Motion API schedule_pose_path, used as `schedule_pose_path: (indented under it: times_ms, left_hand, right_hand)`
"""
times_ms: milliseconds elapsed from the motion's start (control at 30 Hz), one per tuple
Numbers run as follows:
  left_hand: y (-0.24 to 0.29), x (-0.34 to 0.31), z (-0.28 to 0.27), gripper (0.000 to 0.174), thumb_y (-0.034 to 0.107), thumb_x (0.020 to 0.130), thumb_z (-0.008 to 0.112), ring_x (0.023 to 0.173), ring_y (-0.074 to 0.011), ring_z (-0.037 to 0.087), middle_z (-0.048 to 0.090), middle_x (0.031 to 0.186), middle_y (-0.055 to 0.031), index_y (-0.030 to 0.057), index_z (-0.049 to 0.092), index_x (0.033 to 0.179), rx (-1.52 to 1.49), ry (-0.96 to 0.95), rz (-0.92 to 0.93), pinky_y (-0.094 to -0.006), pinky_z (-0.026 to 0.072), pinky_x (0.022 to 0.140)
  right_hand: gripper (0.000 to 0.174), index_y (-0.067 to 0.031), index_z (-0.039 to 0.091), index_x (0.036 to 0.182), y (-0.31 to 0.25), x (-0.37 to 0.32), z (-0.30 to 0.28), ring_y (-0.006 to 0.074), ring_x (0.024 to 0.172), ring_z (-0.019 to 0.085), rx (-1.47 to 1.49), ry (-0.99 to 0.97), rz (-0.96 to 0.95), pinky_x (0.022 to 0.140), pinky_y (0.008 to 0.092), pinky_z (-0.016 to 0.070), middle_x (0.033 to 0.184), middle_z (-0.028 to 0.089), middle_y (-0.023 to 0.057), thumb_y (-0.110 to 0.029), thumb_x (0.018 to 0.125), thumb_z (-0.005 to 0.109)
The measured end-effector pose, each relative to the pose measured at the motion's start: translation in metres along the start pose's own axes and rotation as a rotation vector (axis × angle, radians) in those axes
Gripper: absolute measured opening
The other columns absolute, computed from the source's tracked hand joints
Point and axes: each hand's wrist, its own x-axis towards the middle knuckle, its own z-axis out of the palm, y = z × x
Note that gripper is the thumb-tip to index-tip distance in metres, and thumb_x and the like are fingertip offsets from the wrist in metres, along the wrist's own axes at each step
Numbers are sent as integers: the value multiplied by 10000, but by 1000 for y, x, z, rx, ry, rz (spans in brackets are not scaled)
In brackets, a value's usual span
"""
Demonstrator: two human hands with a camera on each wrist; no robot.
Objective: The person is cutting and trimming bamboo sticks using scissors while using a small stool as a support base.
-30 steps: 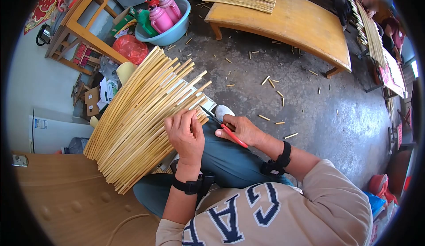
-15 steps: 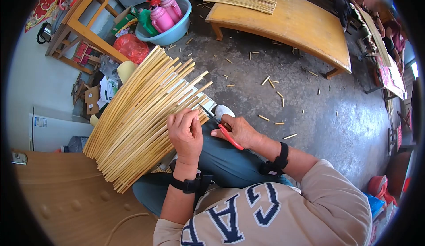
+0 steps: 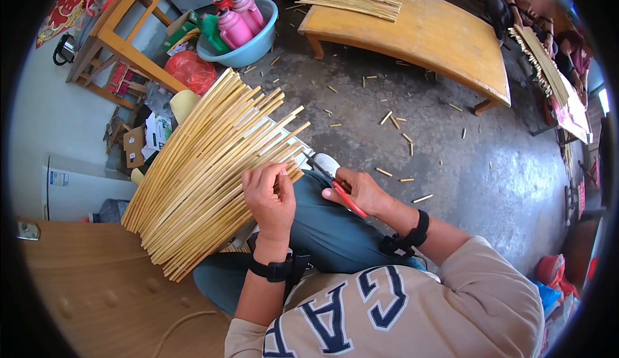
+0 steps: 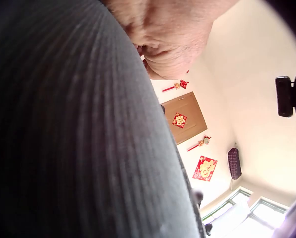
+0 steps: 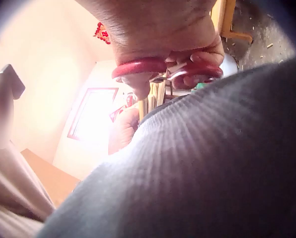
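Note:
A wide fanned layer of thin yellow sticks [image 3: 200, 171] lies at the left of the head view, over the person's lap. The left hand [image 3: 269, 197] rests at the layer's right edge, its fingers curled and pinching stick ends. To its right, the right hand [image 3: 362, 192] grips red-handled scissors [image 3: 348, 198], whose dark blades point up-left towards the stick ends. In the right wrist view, the right hand [image 5: 163, 29] has its fingers in the red handle loops [image 5: 140, 68]. Only part of the left hand [image 4: 172, 39] shows in the left wrist view.
Short cut pieces [image 3: 384, 172] lie scattered on the grey floor [image 3: 451, 164]. A low wooden table [image 3: 412, 32] bears more sticks at the top. A blue basin [image 3: 267, 36] holds pink and green flasks. Other people work at the upper right.
The right hand and scissors have shifted slightly right, and the blades now stand a little farther from the left hand. The left hand has barely moved. Far right, a person's sticks have changed position.

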Motion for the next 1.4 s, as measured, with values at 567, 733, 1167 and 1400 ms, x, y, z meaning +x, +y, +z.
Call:
schedule_pose_path:
  times_ms: [567,733,1167,1400]
  left_hand:
    - [4,-1,0,140,-12,781,569,808,-289,529,601,901,-108,29,626,902,49,17,-44,-364,432,728]
    - [-3,1,-1,163,7,787,596,845,-281,520,565,939,-98,27,632,945,75,-8,-48,-370,440,729]
    - [-1,26,-4,108,6,721,660,857,-261,555,568,925,-98,21,636,825,69,-224,-105,-338,454,736]
    - [0,21,1,111,29,688,681,877,-257,548,568,937,-62,56,622,778,148,-145,-61,-356,460,723]
  right_hand:
    - [493,-7,506,746,-14,11,1,162,512,422,-3,-88,-93,497,335,356,537,437,77,-481,802,628]
    - [482,-5,505,748,-6,14,5,163,511,420,5,-63,-119,497,338,355,538,433,76,-465,801,637]
    - [553,-23,554,827,-8,12,1,287,657,599,-53,-112,-46,612,370,459,670,584,138,-571,772,603]
    - [519,-19,505,757,-6,10,7,218,509,476,-68,-57,-97,506,356,377,550,479,104,-524,781,627]
